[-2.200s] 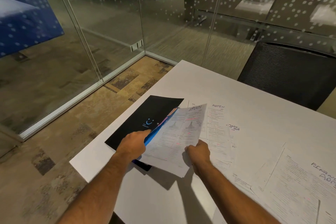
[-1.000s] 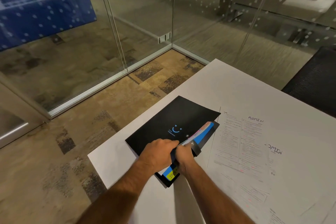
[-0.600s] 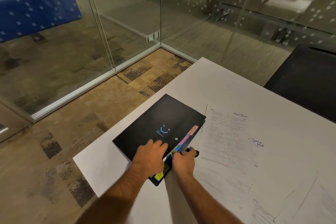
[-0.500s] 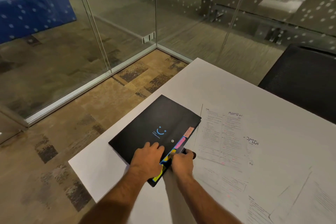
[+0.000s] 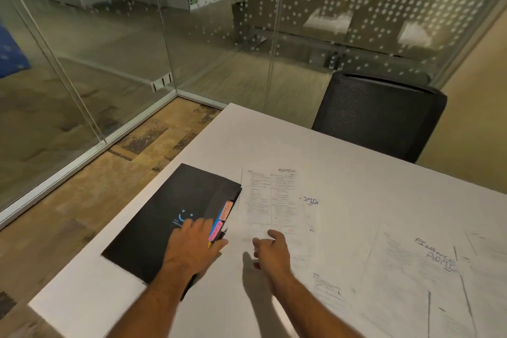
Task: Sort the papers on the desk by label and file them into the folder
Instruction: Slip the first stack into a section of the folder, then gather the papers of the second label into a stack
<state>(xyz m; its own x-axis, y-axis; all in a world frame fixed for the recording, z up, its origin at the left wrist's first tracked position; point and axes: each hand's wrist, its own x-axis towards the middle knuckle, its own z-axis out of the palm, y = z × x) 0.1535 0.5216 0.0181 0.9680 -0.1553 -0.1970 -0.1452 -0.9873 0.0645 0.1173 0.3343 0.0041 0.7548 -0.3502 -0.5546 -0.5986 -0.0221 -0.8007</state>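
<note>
Change: since half a second before, the right hand [image 5: 270, 251] had left the folder's tab edge and moved out over the desk toward the loose papers, while the left hand [image 5: 192, 244] stayed on the cover.
Folder: the black folder [image 5: 170, 217] lay closed and flat near the left edge of the desk [image 5: 343, 145], angled toward the near-left corner, a small blue smile mark on its cover.
Tabs: an orange tab [image 5: 226, 210] and a pink tab [image 5: 215, 230] stuck out along the folder's right edge; the orange one read ADMIN, the pink one was too blurred to read.
Left hand: lay palm-down on the folder's near-right part, fingers straight and spread, pressing the cover just beside the tabs.
Right hand: hung just right of the folder, apart from it, fingers loosely curled, forefinger reaching forward, holding nothing; whether it touched the sheet beneath I could not tell.
Papers: a sheet marked ADMIN [image 5: 270, 197] lay just right of the folder, another ADMIN sheet [image 5: 311, 202] partly under it, and a sheet lettered FINANCE ADMIN [image 5: 419, 263] toward the near-right part of the surface.
Chair: a black mesh chair [image 5: 378, 115] stood behind the desk's far edge.
</note>
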